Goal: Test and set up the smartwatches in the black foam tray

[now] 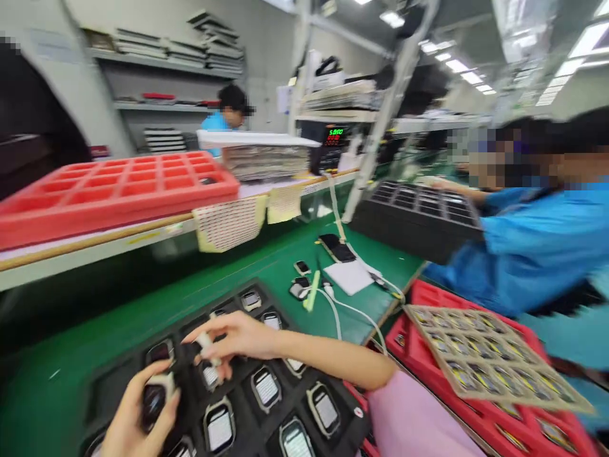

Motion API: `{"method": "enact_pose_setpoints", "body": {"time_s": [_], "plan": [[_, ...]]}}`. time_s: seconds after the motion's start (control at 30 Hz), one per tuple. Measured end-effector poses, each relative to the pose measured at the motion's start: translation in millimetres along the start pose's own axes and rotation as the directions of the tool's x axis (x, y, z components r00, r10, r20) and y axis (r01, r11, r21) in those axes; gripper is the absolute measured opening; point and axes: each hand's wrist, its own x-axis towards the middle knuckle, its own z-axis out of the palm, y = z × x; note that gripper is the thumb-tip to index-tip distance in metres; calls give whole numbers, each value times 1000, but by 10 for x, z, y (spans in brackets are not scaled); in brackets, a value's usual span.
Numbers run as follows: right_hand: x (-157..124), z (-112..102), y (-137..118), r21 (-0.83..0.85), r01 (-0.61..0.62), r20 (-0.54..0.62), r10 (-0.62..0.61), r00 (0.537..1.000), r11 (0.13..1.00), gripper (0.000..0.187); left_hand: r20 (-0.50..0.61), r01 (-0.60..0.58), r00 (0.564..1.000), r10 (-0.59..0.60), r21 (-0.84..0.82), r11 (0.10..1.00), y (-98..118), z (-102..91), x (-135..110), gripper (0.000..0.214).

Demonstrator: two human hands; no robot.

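Observation:
A black foam tray [264,438] lies in front of me, with watch cases in its slots. Several of their screens are lit, such as the watch [266,388] near the tray's middle. At the tray's left side my left hand [137,406] is closed around a dark-faced watch case [155,400] with a pale frame. My right hand [242,336] reaches over the tray from the right and pinches another pale-framed watch case [207,348], seen edge-on between thumb and fingers. Below those fingers sits a lit watch [210,376] in its slot, partly covered.
A red tray [118,197] sits on the raised shelf at left. Cables [352,308], a phone [337,247] and small watches [301,287] lie on the green bench. At right are stacked red trays [428,292], a beige tray [495,355] and a co-worker's blue sleeve [537,235].

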Motion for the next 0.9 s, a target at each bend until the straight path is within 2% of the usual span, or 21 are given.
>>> {"method": "enact_pose_setpoints", "body": {"time_s": [0.2,0.4,0.57,0.8,0.9], "plan": [[40,69,-128,-40,0,-85,-4,996,999,42,82,-23,997,17,77,997,10,-75,59,26],[77,90,-148,-81,29,-105,-38,994,996,38,121,-15,993,1,116,993,89,-75,75,32],[57,91,-148,-103,11,-102,-21,995,995,39,163,-4,986,-14,111,994,148,-85,44,26],[43,91,-147,-102,34,-124,-47,991,994,43,32,9,999,-9,28,1000,151,-45,48,28],[40,99,-152,-81,19,-124,-29,992,997,43,22,8,1000,-8,7,1000,127,-48,54,25]]}}
